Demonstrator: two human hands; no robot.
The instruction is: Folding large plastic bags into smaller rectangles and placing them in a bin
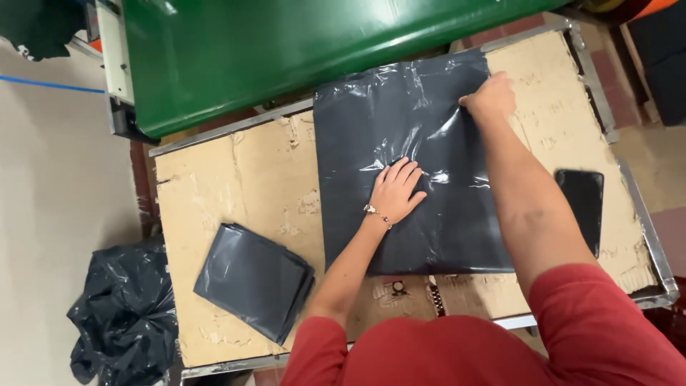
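Observation:
A large sheet of dark grey plastic bag [364,129] lies spread flat on the cardboard-covered table [243,171]. My left hand [396,191] rests flat on the middle of the sheet, fingers together, a thin bracelet at the wrist. My right hand [491,96] is closed on the sheet's far right edge, pinching the plastic where it wrinkles. Both arms reach out from red sleeves at the bottom of the view.
A folded stack of dark plastic bags [254,279] lies at the near left of the table. A dark phone-like slab [582,204] lies at the right. A green machine cover [286,50] runs along the far side. A crumpled black bag [125,318] sits on the floor at left.

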